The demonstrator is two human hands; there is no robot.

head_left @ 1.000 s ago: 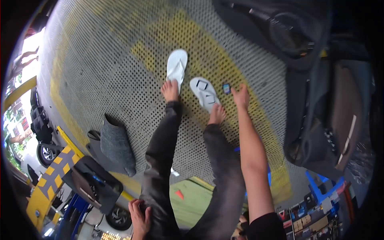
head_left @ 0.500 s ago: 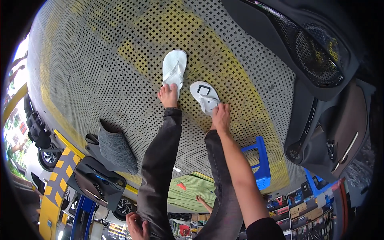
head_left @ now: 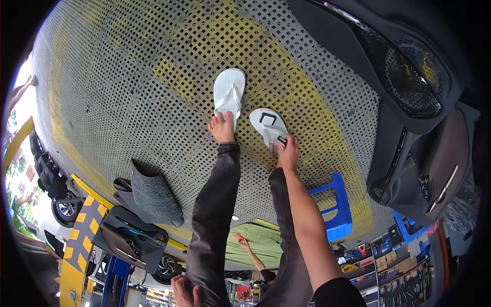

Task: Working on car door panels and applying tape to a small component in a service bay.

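Observation:
My right hand [head_left: 288, 152] reaches down to the right foot, its fingers pinching a small black plastic piece [head_left: 282, 140]. That piece sits over the heel-side part of a white flip-flop [head_left: 254, 118]. On the same flip-flop lies a black open-sided frame [head_left: 267, 118], a little beyond my fingertips. Another white flip-flop [head_left: 228, 84] is under my left foot. My left hand [head_left: 185, 292] rests beside my left thigh with loosely bent fingers. Nothing shows in it, though the lower edge cuts off part of the hand.
A blue plastic stool [head_left: 338, 215] stands right of my arm. Car door panels [head_left: 440, 163] and dark trim are at the right, another door panel [head_left: 133, 238] at lower left. Grey fabric [head_left: 156, 192] lies on the perforated floor. A striped yellow lift post [head_left: 82, 240] stands left. Another person's arm [head_left: 253, 256] holds something red.
A small black piece now shows in my right hand's fingers. The view has shifted slightly. Behind me, the other person's hand has moved to the red thing on the green surface.

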